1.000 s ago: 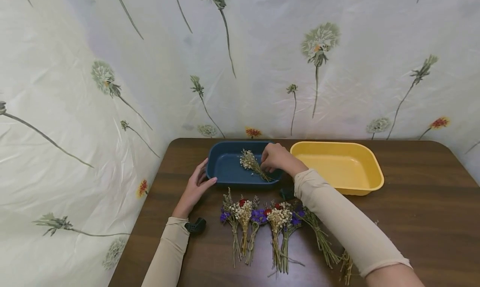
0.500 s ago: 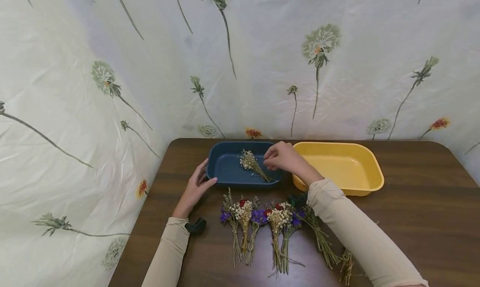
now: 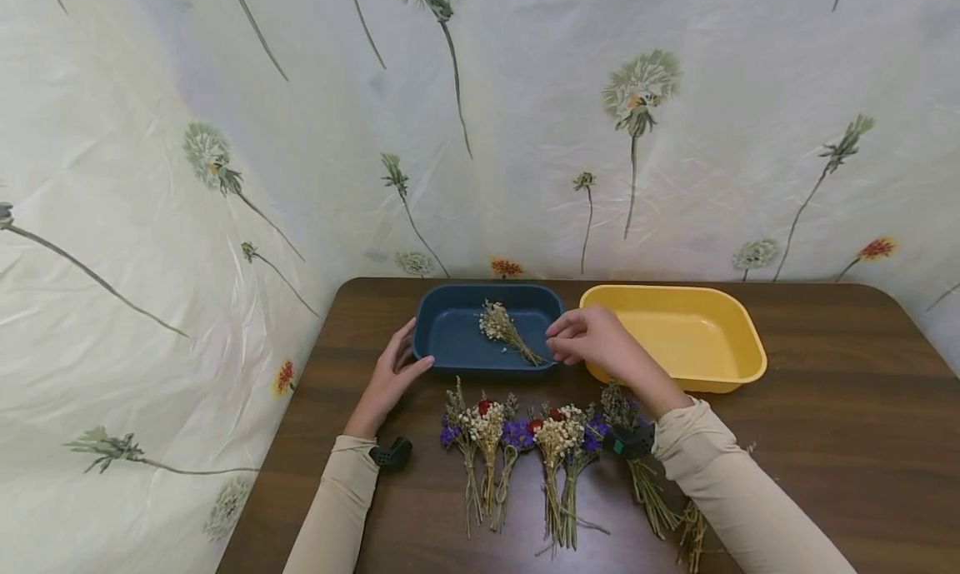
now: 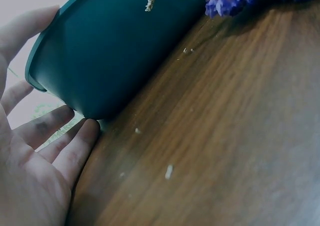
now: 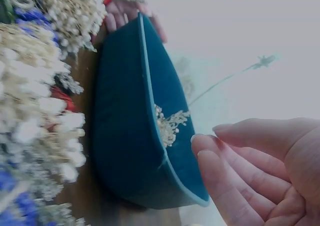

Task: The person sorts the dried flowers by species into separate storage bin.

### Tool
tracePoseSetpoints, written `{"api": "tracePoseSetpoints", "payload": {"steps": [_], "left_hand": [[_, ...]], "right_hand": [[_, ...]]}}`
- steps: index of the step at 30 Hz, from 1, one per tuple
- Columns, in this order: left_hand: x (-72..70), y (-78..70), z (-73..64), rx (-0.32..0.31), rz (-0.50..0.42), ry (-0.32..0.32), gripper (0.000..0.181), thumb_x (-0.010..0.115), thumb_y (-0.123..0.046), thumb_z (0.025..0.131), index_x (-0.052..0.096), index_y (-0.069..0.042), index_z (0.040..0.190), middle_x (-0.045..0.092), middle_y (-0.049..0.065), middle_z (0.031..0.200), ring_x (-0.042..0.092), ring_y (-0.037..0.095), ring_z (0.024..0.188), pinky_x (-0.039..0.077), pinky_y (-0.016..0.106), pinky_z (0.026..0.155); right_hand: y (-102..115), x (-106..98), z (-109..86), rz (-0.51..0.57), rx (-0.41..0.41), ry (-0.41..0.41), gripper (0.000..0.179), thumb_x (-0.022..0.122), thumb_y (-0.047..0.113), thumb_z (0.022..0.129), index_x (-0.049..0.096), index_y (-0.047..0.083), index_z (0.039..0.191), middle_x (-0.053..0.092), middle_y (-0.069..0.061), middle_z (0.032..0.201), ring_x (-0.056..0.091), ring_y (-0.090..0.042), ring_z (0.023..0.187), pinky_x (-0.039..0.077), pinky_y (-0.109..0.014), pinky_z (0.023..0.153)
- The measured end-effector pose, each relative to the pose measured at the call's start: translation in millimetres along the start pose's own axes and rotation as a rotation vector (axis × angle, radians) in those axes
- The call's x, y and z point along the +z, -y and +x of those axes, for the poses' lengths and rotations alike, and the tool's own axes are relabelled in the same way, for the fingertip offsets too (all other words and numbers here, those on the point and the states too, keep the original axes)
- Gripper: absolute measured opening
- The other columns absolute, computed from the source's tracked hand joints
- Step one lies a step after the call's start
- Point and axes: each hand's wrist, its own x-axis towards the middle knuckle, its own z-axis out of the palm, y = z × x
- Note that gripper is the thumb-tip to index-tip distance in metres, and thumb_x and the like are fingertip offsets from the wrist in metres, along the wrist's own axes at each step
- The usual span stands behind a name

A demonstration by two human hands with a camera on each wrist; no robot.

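A small bunch of dried cream flowers (image 3: 501,324) lies in the blue tray (image 3: 452,337), its stems pointing to the near right corner. My left hand (image 3: 388,382) touches the tray's left end. In the left wrist view its thumb (image 4: 37,28) is at the rim and the fingers are spread by the end wall. My right hand (image 3: 596,342) is over the gap between the trays, near the blue tray's right end. In the right wrist view its bent fingers (image 5: 215,168) and thumb hold nothing. Part of the cream bunch (image 5: 170,128) shows over the rim there.
A yellow tray (image 3: 678,336) stands right of the blue one. Several dried bouquets (image 3: 551,449) with cream, purple and red flowers lie in a row in front on the brown table (image 3: 840,424). The right forearm partly covers the rightmost bunches (image 3: 693,528). Patterned cloth hangs behind.
My right hand has moved from inside the blue tray out toward the right and nearer, leaving the cream bunch lying there. The left hand has stayed at the tray's end.
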Motion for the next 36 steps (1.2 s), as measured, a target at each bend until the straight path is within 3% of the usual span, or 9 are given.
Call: {"api": "tracePoseSetpoints", "payload": {"steps": [7, 14, 19, 30, 36], "left_hand": [[0.5, 1.2, -0.1, 0.005, 0.016, -0.002, 0.074, 0.069, -0.029, 0.101, 0.028, -0.038, 0.162, 0.033, 0.008, 0.167, 0.037, 0.033, 0.154, 0.039, 0.055, 0.120], [0.9, -0.6, -0.3, 0.004, 0.024, -0.007, 0.075, 0.069, -0.031, 0.101, 0.027, -0.036, 0.163, 0.032, 0.009, 0.168, 0.035, 0.035, 0.154, 0.038, 0.056, 0.120], [0.6, 0.1, 0.0, -0.007, 0.017, -0.009, 0.074, 0.069, -0.033, 0.101, 0.028, -0.038, 0.162, 0.033, 0.006, 0.167, 0.034, 0.034, 0.155, 0.037, 0.056, 0.121], [1.2, 0.6, -0.3, 0.001, 0.008, 0.002, 0.074, 0.069, -0.030, 0.101, 0.027, -0.037, 0.163, 0.033, 0.009, 0.167, 0.035, 0.035, 0.154, 0.038, 0.056, 0.120], [0.5, 1.5, -0.9, -0.004, 0.014, -0.007, 0.075, 0.069, -0.031, 0.101, 0.027, -0.037, 0.163, 0.033, 0.008, 0.167, 0.035, 0.035, 0.154, 0.038, 0.056, 0.120]], "right_hand": [[-5, 3, -28.0, 0.007, 0.021, -0.023, 0.026, 0.071, 0.020, 0.099, 0.074, -0.002, 0.113, 0.078, -0.019, 0.099, 0.076, -0.034, 0.084, 0.064, -0.046, 0.076], [-10, 11, -49.3, -0.037, 0.032, -0.042, 0.021, 0.074, 0.025, 0.097, 0.076, 0.005, 0.105, 0.078, -0.017, 0.094, 0.075, -0.027, 0.074, 0.062, -0.036, 0.065], [-10, 17, -63.0, -0.043, 0.025, -0.030, 0.018, 0.075, 0.022, 0.096, 0.076, 0.006, 0.104, 0.078, -0.013, 0.091, 0.073, -0.020, 0.072, 0.061, -0.030, 0.064], [-13, 33, -93.0, -0.144, 0.000, -0.044, 0.014, 0.079, 0.026, 0.091, 0.077, 0.013, 0.096, 0.073, 0.004, 0.082, 0.068, -0.008, 0.072, 0.055, -0.024, 0.064], [-19, 45, -102.2, -0.231, -0.051, -0.039, 0.011, 0.081, 0.031, 0.089, 0.077, 0.021, 0.085, 0.070, 0.013, 0.074, 0.063, 0.001, 0.067, 0.052, -0.021, 0.067]]}}
